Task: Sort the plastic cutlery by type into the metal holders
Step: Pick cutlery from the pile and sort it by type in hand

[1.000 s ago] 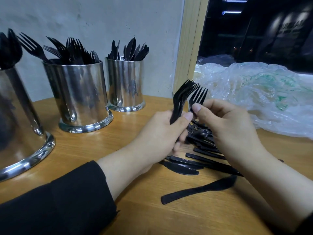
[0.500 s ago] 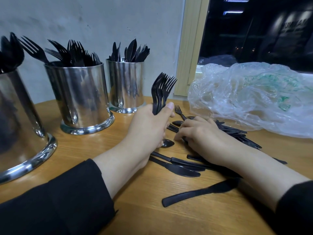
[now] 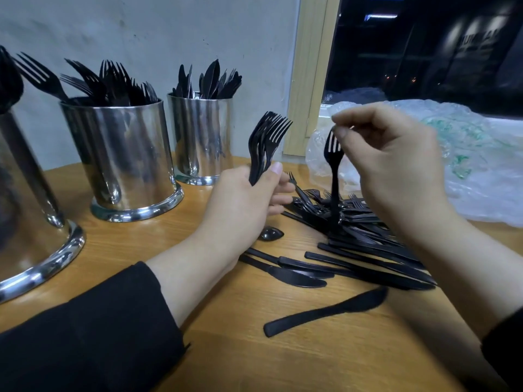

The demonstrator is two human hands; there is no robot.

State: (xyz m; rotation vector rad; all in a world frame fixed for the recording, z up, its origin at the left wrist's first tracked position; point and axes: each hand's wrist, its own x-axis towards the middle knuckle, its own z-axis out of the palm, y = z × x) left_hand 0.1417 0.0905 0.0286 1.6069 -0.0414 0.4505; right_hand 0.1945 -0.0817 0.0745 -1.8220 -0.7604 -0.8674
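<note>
At the far left a large metal holder (image 3: 31, 199) stands half out of view, its dark contents too cropped to name; to its right the fork holder (image 3: 121, 154) bristles with tines, and farther right, against the wall, the knife holder (image 3: 202, 137). The left hand (image 3: 243, 205) grips a bundle of forks (image 3: 264, 145) upright, fingers curled round the handles; a loose squeeze could let them fan out and slide. The right hand (image 3: 396, 162) pinches a single fork (image 3: 334, 171) by its tines, handle dangling over the mixed pile (image 3: 353, 230) on the surface (image 3: 226, 349). That thin hold could slip, or the handle could snag and scatter pieces toward the plastic bag (image 3: 467, 165).
</note>
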